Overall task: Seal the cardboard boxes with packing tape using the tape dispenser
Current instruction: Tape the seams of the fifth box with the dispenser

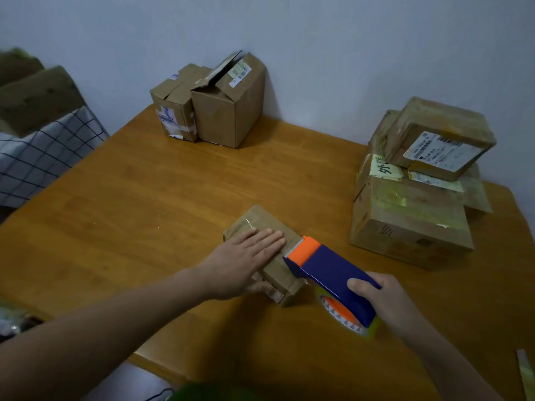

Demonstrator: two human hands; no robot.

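Nearest the camera, the right hand point(389, 303) grips the rear of a dark blue plastic tape dispenser with an orange front point(333, 272), fingers curled round its body and the thumb on its top. A roll of clear packing tape with an orange-and-white core point(346, 318) sits under the dispenser. The orange nose touches the near right part of a small brown cardboard box point(260, 222), which lies flat on the orange-brown wooden table point(144, 198), near its front edge. The left hand point(246, 257) lies flat on top of this box, fingers straight and together, pressing down just beside the dispenser's nose; a strip of clear tape shines on the lid beyond the fingertips.

Farther right, a large taped cardboard box point(411, 227) carries a smaller box with a white shipping label point(440, 140) on top, tilted. At the far edge, against the pale wall point(318, 39), stand two upright brown boxes touching each other: the left one point(173, 107) patched with tape, the right one point(228, 114) with a raised flap. A checked cloth point(43, 157) lies off the table's left side
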